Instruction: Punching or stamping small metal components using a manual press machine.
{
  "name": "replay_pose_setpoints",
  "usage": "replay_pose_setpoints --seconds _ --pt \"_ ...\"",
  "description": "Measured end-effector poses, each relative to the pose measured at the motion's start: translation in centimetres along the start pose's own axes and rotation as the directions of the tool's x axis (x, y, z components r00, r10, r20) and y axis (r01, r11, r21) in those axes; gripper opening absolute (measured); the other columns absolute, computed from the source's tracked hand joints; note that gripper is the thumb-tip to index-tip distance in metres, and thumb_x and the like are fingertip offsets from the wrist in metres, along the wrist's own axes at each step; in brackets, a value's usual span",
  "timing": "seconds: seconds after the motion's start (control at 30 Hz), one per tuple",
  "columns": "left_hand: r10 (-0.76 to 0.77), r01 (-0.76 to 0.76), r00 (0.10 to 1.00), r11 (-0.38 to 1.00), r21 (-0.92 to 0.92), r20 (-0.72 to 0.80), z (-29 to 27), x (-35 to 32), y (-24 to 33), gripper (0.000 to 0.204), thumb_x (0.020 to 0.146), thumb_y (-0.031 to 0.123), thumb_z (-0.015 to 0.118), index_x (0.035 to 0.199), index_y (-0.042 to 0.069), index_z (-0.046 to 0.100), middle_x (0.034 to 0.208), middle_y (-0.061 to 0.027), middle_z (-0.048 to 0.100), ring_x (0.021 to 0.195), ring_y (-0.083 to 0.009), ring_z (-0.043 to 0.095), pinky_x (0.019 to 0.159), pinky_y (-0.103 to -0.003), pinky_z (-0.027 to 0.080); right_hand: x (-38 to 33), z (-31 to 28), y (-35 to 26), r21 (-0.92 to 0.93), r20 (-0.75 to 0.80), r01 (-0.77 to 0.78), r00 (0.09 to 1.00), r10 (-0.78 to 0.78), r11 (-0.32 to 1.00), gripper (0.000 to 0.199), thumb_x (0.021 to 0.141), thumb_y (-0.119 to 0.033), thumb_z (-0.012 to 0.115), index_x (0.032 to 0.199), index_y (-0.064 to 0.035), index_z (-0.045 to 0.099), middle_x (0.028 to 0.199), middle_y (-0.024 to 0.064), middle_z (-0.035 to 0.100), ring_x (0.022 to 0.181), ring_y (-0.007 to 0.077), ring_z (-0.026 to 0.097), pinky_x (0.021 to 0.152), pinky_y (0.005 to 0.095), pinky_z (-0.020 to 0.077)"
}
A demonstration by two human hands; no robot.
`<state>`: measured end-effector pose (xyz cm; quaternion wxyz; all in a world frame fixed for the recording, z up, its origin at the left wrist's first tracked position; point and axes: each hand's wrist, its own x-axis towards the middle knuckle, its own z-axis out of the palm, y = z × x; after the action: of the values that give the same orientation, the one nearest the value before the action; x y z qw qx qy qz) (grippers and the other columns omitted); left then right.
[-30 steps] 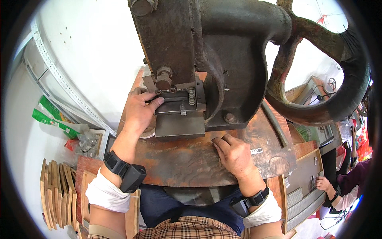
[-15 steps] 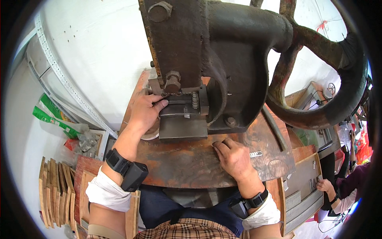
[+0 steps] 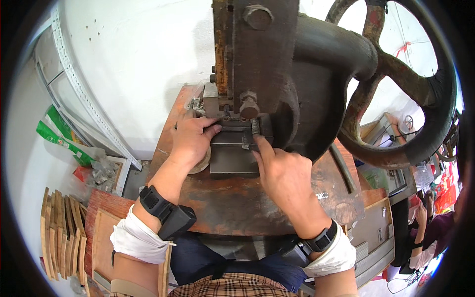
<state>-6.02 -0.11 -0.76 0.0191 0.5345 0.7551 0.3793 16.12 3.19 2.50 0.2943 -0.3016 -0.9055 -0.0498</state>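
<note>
Sitting right of the left hand (image 3: pixel 190 141) is a metal fixture (image 3: pixel 231 136).

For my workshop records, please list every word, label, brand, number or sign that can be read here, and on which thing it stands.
No text can be read clearly.
Green plastic bag: pale printing, too small and blurred to read.
Red plastic bag at far right: any marks are too blurred to read.
Flywheel press: no lettering can be made out.
</note>
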Motion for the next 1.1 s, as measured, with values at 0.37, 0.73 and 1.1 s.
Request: replay_pose_setpoints --seconds 0.37,0.73,1.1 --pt "-0.068 0.06 0.993 0.995 0.082 0.1 0.0 0.1 1.2 0.025 0.089 0.029 0.064 0.11 0.02 0.072 0.107 -0.014 0.058 0.115 -0.0334 0.046 0.098 -0.052 0.031 2.1 0.3 0.4 -0.208 0.362 -0.083 0.919 0.156 0.975 0.038 0.089 -0.021 0.059 0.126 -0.0162 0.059 0.073 0.0118 0.067 0.071 0.0293 0.068 0.061 0.0393 0.0538" --pt "-0.003 0.015 0.996 0.991 0.135 -0.086 -0.7 -0.5 1.2 0.019 0.084 0.02 0.07 0.101 0.01 0.072 0.099 -0.0133 0.061 0.097 -0.0299 0.058 0.083 -0.038 0.046 1.3 1.1 0.5 -0.189 0.335 -0.121 0.925 0.18 0.974 0.046 0.087 -0.015 0.058 0.133 -0.0183 0.055 0.068 0.0121 0.066 0.066 0.0305 0.068 0.059 0.0392 0.0543" --pt "-0.101 0.066 0.991 0.94 0.335 0.088 -1.1 -0.3 4.0 0.027 0.094 0.036 0.054 0.109 0.019 0.07 0.11 -0.0107 0.061 0.116 -0.034 0.048 0.101 -0.062 0.024 1.6 1.1 0.7 -0.194 0.286 -0.053 0.952 0.109 0.979 0.057 0.076 -0.005 0.059 0.131 -0.0154 0.057 0.07 0.0111 0.067 0.067 0.0284 0.069 0.061 0.0375 0.0549"
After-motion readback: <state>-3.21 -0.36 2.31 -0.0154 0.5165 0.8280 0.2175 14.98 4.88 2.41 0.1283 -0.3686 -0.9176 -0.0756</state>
